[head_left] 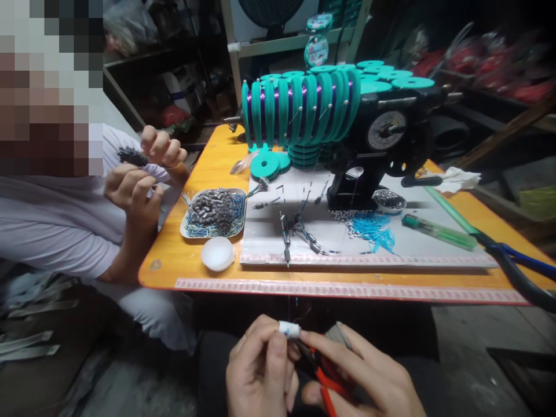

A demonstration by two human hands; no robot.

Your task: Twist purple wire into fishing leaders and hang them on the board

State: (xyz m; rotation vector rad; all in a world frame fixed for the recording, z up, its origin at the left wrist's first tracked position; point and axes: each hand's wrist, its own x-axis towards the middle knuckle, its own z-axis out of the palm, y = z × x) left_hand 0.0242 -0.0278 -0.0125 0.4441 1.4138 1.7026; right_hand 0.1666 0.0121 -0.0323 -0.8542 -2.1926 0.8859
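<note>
Before the yellow wooden table (169,260), our right hand (369,368) is gripping red-handled metal pliers (329,380), our left hand (256,370) pinching thin dark line (289,308); slipping, we might be nipping our white-wrapped finger (289,330); slackening, snagging grey cylindrical pieces (287,256) on the table.

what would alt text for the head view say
A person's right hand holds a red-handled tool close to their left hand, before an orange table with teal spools and a tray of small metallic parts. Nearby, a co-worker holds a dark bundle.
</note>
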